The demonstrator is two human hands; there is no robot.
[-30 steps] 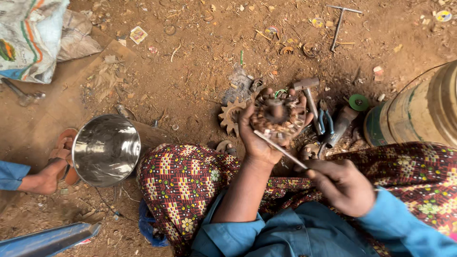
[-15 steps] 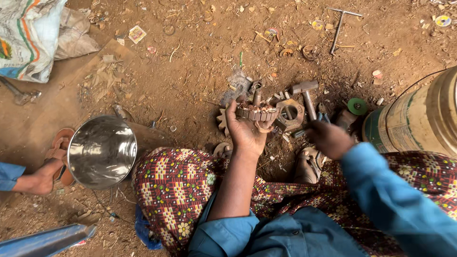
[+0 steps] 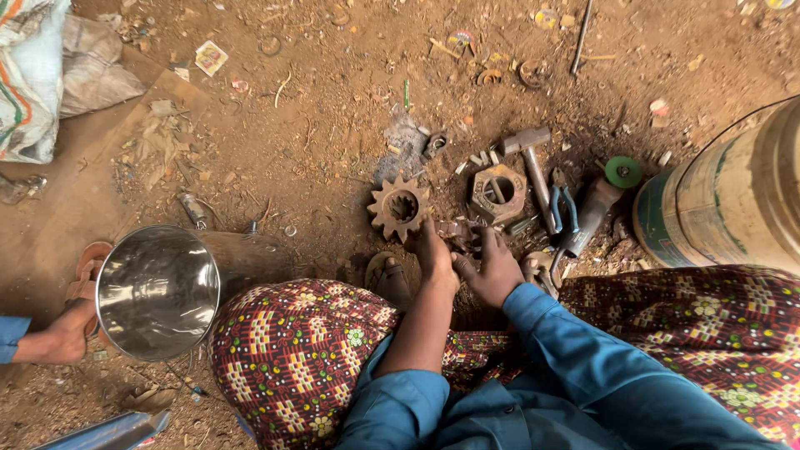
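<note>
Both hands are down low on the dirt ground [image 3: 275, 142], close together, between the person's knees. The left hand [image 3: 435, 257] has its fingers bent down around a small rusty metal part [image 3: 460, 234]. The right hand [image 3: 492, 271] is curled on the other side of the same part, and its fingers touch it too. So both hands grip this one part. It sits on the ground just below the toothed gear, and it is too hidden by fingers to tell its shape.

Just above the left hand lies one rusty gear [image 3: 400, 205] with teeth all round and a hole in the middle. Right beside it, above the right hand, lies one big six-sided nut [image 3: 497, 193]. One hammer [image 3: 533, 162] lies next to the nut, with its head pointing away from the person. One pair of blue-handled pliers [image 3: 565, 204] lies beside the hammer. One dark tool with a green round end [image 3: 607, 187] lies near the pliers. One big drum [image 3: 733, 200] lies on its side at the right edge.

On the left stands one shiny metal pail [image 3: 158, 292]. Another person's hand [image 3: 67, 333] is touching its rim. One white sack [image 3: 33, 75] lies in the top left corner.

The person wears a patterned skirt [image 3: 292, 358] and blue sleeves [image 3: 583, 367].
</note>
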